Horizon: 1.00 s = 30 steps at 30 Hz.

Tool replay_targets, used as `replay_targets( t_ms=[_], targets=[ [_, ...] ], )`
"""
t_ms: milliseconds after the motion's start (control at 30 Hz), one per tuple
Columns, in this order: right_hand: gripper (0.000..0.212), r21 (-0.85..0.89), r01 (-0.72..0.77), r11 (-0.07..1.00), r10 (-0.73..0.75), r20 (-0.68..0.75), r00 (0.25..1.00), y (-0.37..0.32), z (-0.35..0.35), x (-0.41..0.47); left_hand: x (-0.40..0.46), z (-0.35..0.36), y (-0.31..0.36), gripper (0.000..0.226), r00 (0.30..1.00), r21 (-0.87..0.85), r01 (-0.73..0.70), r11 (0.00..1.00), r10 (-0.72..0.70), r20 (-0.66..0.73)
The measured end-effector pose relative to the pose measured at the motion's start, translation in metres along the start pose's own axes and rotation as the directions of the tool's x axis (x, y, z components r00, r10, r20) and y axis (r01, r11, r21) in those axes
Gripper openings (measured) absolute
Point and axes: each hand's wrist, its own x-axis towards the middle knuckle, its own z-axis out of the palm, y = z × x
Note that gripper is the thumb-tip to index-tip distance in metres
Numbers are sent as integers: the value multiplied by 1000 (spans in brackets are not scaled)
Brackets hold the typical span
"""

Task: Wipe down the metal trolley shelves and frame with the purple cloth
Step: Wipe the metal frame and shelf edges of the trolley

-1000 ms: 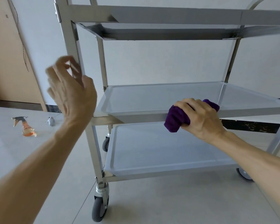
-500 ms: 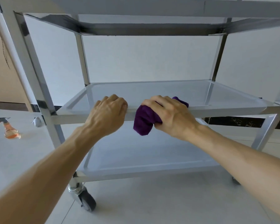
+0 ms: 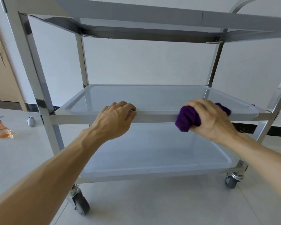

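A three-tier metal trolley (image 3: 39, 82) on castors fills the view. Its middle shelf (image 3: 152, 98) lies at hand height, with the bottom shelf (image 3: 152, 153) below it and the top shelf overhead. My left hand (image 3: 115, 119) grips the front rail (image 3: 156, 116) of the middle shelf, fingers curled over its edge. My right hand (image 3: 211, 119) holds the bunched purple cloth (image 3: 186, 118) against the same rail, further right. Part of the cloth pokes out behind my fingers onto the shelf rim.
On the tiled floor at the left stand an orange spray bottle (image 3: 2, 127) and a small grey object (image 3: 31, 121). A white wall is behind the trolley. Castors show at the front left (image 3: 79, 203) and right (image 3: 232, 181).
My left hand came off the upright post and took hold of the middle shelf's front rail. My right hand slid the cloth rightward along that rail, away from the left hand.
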Motion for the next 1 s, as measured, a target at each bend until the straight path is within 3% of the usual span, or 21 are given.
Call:
replay_targets(
  t_ms=[100, 267, 467, 600, 700, 1000],
  targets=[
    [63, 14, 60, 998, -60, -20, 998, -48, 14, 24, -1, 2, -1, 34, 1000, 3, 5, 1000, -5, -14],
    [64, 21, 145, 989, -146, 73, 987, -105, 32, 53, 0, 2, -5, 34, 1000, -17, 22, 1000, -22, -13],
    [71, 142, 105, 984, -126, 150, 981, -42, 6, 33, 0, -1, -13, 33, 999, -68, 38, 997, -39, -7],
    [75, 85, -119, 989, 100, 196, 975, 25, -20, -1, -1, 1, -14, 32, 999, -87, 19, 996, -22, -29],
    [72, 30, -225, 974, 218, 140, 966, 42, -24, -13, -3, 2, -15, 32, 999, -104, 12, 994, -16, -36],
    [55, -23, -7, 1000, 7, 9, 1000, 7, -3, -3, -11, -7, -32, 30, 987, -22, 102, 995, -104, -122]
  ],
)
